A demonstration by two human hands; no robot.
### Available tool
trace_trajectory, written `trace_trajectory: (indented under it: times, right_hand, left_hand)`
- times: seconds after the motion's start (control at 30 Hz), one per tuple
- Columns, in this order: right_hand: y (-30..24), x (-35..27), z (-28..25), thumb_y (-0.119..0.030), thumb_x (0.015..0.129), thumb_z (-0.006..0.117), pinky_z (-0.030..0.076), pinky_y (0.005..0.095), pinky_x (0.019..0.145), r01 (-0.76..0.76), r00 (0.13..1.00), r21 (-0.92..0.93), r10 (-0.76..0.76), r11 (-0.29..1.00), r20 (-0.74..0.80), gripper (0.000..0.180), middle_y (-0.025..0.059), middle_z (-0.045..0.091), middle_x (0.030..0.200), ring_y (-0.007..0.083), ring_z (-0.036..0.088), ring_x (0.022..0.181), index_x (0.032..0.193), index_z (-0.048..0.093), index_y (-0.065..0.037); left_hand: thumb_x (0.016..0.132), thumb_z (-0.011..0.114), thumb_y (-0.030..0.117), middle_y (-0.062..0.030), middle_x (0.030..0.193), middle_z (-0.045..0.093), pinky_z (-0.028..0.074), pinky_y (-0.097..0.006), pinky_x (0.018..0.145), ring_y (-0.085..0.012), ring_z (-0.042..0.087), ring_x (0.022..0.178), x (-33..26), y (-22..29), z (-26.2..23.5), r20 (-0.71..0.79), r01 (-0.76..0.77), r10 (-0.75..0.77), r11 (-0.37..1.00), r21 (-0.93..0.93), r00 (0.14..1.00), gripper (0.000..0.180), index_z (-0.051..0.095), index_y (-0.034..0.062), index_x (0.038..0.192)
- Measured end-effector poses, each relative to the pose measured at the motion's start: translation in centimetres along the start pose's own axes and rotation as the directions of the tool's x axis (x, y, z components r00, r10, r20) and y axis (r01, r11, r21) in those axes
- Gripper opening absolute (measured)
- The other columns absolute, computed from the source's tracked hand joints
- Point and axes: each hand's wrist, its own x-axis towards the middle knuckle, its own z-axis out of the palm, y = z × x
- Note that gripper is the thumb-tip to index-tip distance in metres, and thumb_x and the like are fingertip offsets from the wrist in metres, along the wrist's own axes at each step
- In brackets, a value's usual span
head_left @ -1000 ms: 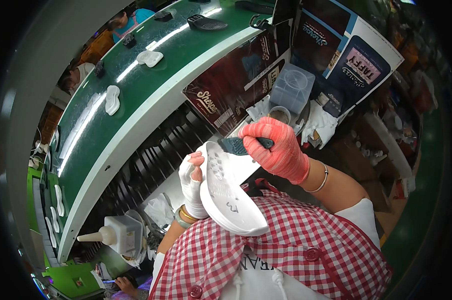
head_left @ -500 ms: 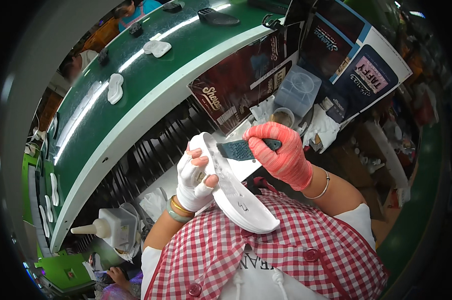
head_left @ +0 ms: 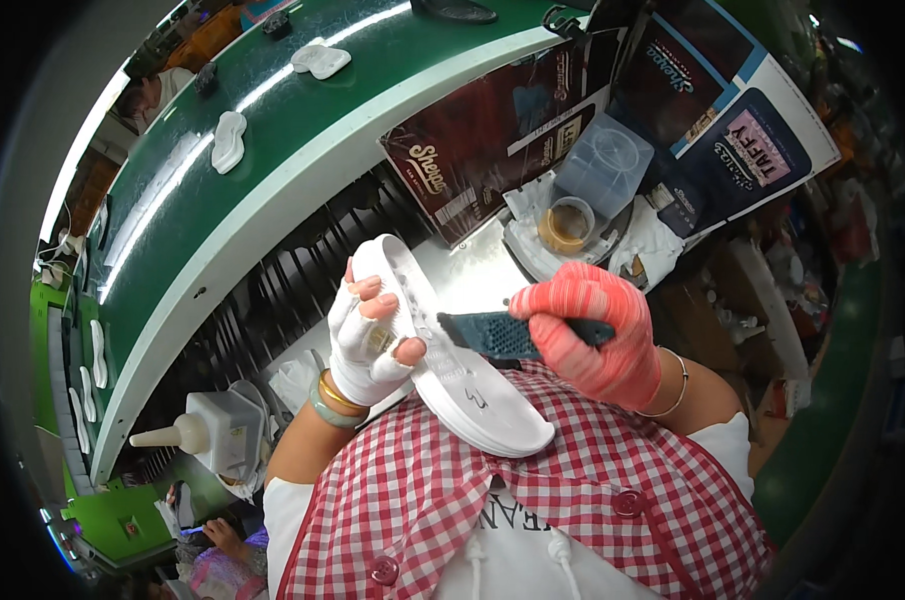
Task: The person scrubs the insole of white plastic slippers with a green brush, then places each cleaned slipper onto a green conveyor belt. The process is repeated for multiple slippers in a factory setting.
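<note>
1. The fingers of the left hand (head_left: 368, 345), bare-tipped in a white glove, are curled closed on the side wall of a white shoe sole (head_left: 468, 385); the palm side is mostly hidden.
2. The sole is in front of the chest, tilted, its hollow inner face showing; the glove covers part of its left rim, and the handwritten mark inside is hard to make out.
3. The fingers of the right hand (head_left: 603, 335), in a coral glove, are closed around a dark green brush (head_left: 493, 335). The glove hides much of the handle; whether the tip touches the sole cannot be told.
4. Beyond the hands is a pale desk (head_left: 478, 270), partly covered by the sole.
5. Farther off stand a cup (head_left: 567, 226) with amber contents, a clear plastic box (head_left: 605, 160) and crumpled white material (head_left: 653, 240), whose kind is unclear.
6. At left, a white squeeze bottle (head_left: 228, 435) lies tilted.
7. Past the desk curves a green belt (head_left: 293, 115) bearing white soles; a dark sole (head_left: 455, 10) is cut off above.
8. Lower left, another person's hand (head_left: 228, 540) is small and blurred.
</note>
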Motion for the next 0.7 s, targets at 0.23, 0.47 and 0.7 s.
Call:
trace_trajectory:
  times: [0.23, 0.47, 0.7]
  right_hand:
    - [-0.5, -1.5, -1.1, 0.001, 0.069, 0.064, 0.043, 0.0295, 0.048, -0.028, 0.999, -0.009, 0.028, 1.0, 0.034, 0.013, 0.008, 0.056, 0.064, 0.0202, 0.052, 0.052, 0.082, 0.064, -0.001]
    - [-0.3, -1.5, -2.5, 0.002, 0.071, 0.061, 0.042, 0.0258, 0.05, -0.135, 0.989, 0.016, 0.134, 0.991, 0.066, 0.015, 0.0072, 0.056, 0.065, 0.0173, 0.052, 0.054, 0.086, 0.065, 0.0]
    - [2.4, 2.9, -3.5, -0.007, 0.086, 0.059, 0.044, 0.0175, 0.062, -0.244, 0.834, 0.525, 0.453, 0.815, -0.316, 0.015, 0.0023, 0.063, 0.089, 0.0034, 0.054, 0.072, 0.099, 0.063, -0.001]
  left_hand:
    - [0.082, 0.064, 0.04, -0.0147, 0.115, 0.042, 0.029, -0.06, 0.101, -0.0331, 0.046, 0.11, -0.7, 0.0, -0.6, 0.016, 0.017, -0.017, 1.0, 0.005, 1.0, 0.052, 0.045, 0.0094, 0.12]
    - [0.071, 0.074, 0.022, -0.0122, 0.117, 0.044, 0.034, -0.058, 0.097, -0.0338, 0.047, 0.109, 0.4, 0.3, -0.5, 0.017, -0.072, 0.07, 0.952, 0.298, 0.997, 0.068, 0.04, 0.0159, 0.129]
    - [0.083, 0.061, 0.033, -0.0184, 0.125, 0.045, 0.047, -0.039, 0.088, -0.0288, 0.054, 0.107, -0.2, 0.5, 1.3, 0.487, 0.526, -0.659, -0.16, -0.835, 0.573, 0.075, 0.02, 0.0083, 0.141]
